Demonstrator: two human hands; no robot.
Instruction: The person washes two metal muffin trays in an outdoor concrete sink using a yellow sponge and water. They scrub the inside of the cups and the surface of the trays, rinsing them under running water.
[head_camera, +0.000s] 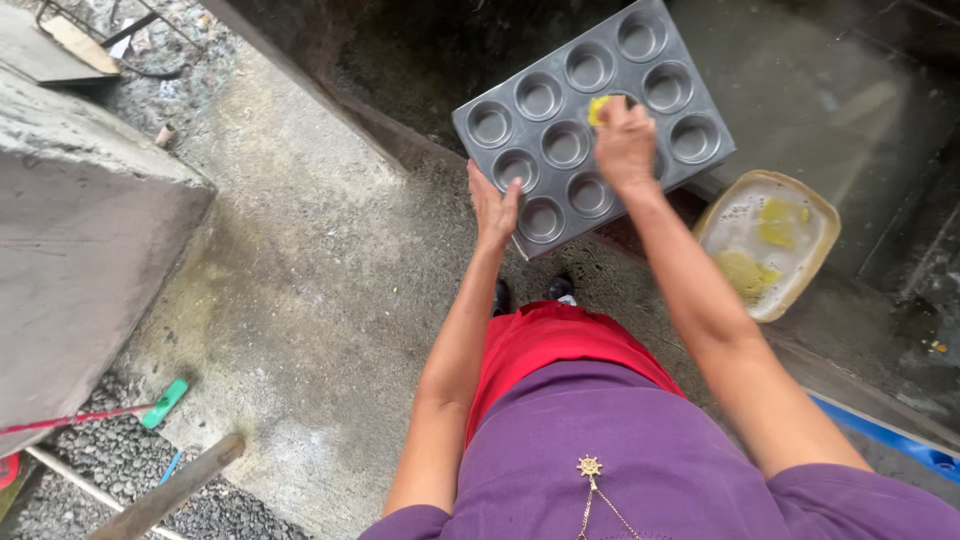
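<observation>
Starting at the far left, a concrete block (85, 230) is standing beside the wet concrete floor (320, 300), and a green-headed brush on a red stick (160, 403) is lying on the gravel below it, next to a wooden handle (170, 490).

Moving right, I am bracing the left hand (493, 210) against the lower left edge of the grey muffin tin (560, 110); its fingers are lying flat and extended along the rim, propping rather than wrapping it. The tin is being held tilted up over a dark, wet trough, its twelve cups facing me.

Further right, my right hand (625, 145) is pressing a yellow sponge (598, 108) into a cup in the tin's middle rows, the fingers closed over it so only a corner is showing.

At the far right, a shallow beige basin (820, 250) is sitting on the ledge, holding cloudy water with yellow scraps in it.

The risk I am judging: the tin is only being propped by an open palm, so a hard scrub could push it off that hand and into the trough. The wet floor underfoot could also cause a slip.
</observation>
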